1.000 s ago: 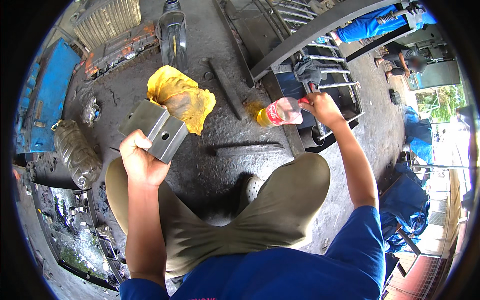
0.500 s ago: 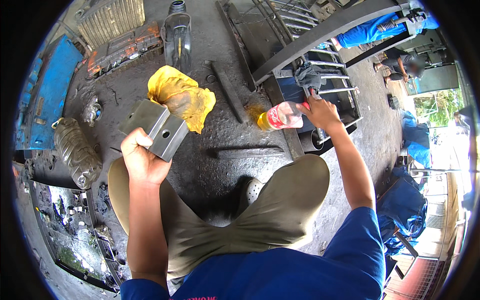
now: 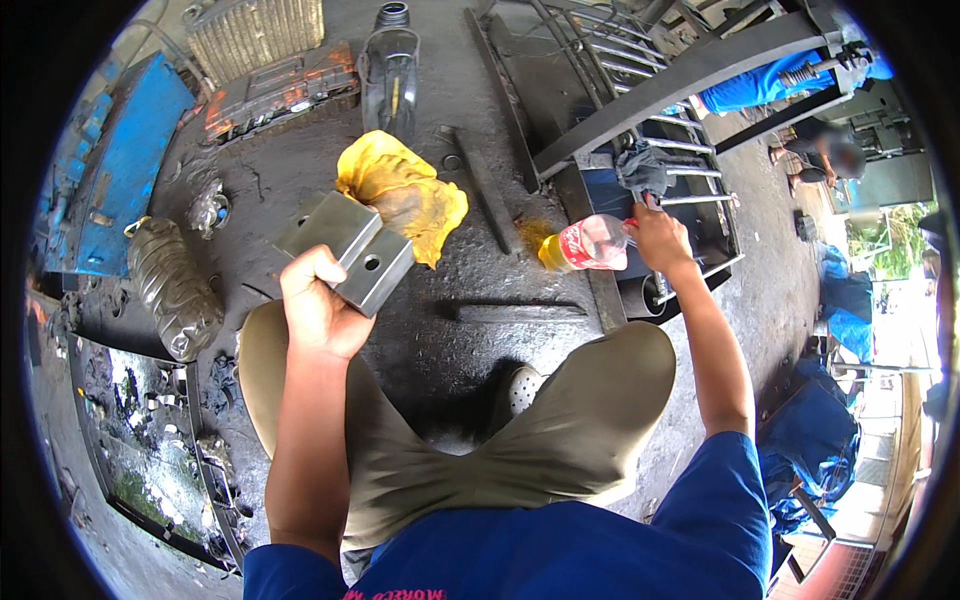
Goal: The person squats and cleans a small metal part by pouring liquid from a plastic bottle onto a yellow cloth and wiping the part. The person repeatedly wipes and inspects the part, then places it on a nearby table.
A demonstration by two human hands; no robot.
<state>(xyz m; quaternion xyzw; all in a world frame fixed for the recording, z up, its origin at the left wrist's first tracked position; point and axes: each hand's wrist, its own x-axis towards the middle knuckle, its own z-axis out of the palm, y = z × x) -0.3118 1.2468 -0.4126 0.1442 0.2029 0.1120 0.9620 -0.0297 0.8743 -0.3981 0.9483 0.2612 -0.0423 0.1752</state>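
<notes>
My left hand point(image 3: 322, 305) grips a stepped grey metal block point(image 3: 372, 272) with a round hole, thumb on its near edge. Just beyond the block is a crumpled yellow cloth point(image 3: 415, 195) with dark stains; whether it touches the block, I cannot tell. To the right, my right hand point(image 3: 662, 238) is closed on the red cap end of a clear plastic bottle point(image 3: 603, 240). The bottle has a red label and some yellow liquid at its base, which points left. My right fingertips are partly hidden.
A dark flat bar point(image 3: 482, 190) and a shorter bar point(image 3: 520, 312) lie on the oily floor. Right of them stands a metal frame with rungs point(image 3: 690, 145). A dark cut-open bottle point(image 3: 390, 80), a crushed bottle point(image 3: 175, 290) and a blue metal box point(image 3: 130, 170) lie around. People are farther right.
The view has shifted slightly, so most things sit farther right in the picture. Both hands keep their holds on the metal block and the bottle.
</notes>
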